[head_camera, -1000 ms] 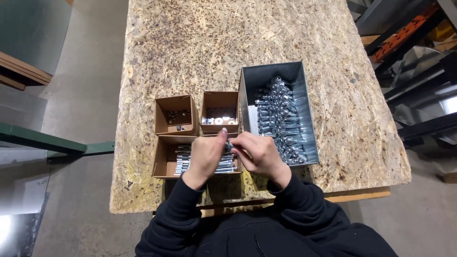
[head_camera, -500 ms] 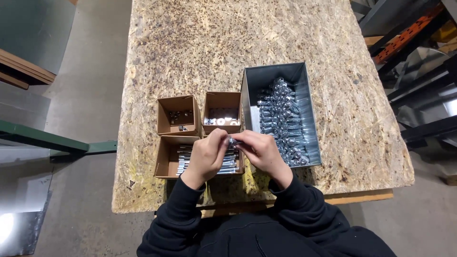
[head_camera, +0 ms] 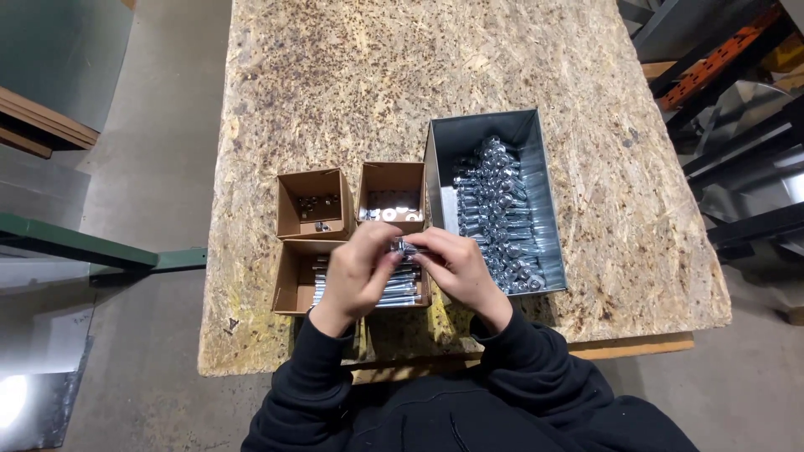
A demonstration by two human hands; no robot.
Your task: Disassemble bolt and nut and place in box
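Seen from above: left hand (head_camera: pixel 356 272) and right hand (head_camera: pixel 456 268) brought together over the near edge of a chipboard bench (head_camera: pixel 419 92), fingertips meeting at a small shiny bolt (head_camera: pixel 402 247). Left fingers (head_camera: pixel 375 243) curled and pressed together, pinching the bolt from the left; right fingers (head_camera: pixel 425 244) bent inward, pinching the same piece from the right. Too small to tell whether a nut or washer sits on it.

Bolt held just above a long, low cardboard box (head_camera: pixel 295 280), open-topped, with more long silvery bolts (head_camera: pixel 400 289) lying lengthwise inside, partly hidden under both hands. Behind that box, two smaller square cardboard boxes side by side and touching: left small box (head_camera: pixel 311 203) with a few dark little parts at the bottom, right small box (head_camera: pixel 392 191) with pale ring-like pieces along its near wall.

Just right of the cardboard boxes, touching or nearly so, a grey metal bin (head_camera: pixel 536 159), rectangular, long side running away from the body, heaped with bright finished bolts (head_camera: pixel 498 218). Right wrist close against the bin's near left corner.

Black sleeves (head_camera: pixel 536 377) on both arms. Grey floor (head_camera: pixel 159 159) left of the bench; dark shelving (head_camera: pixel 737 125) to the right.
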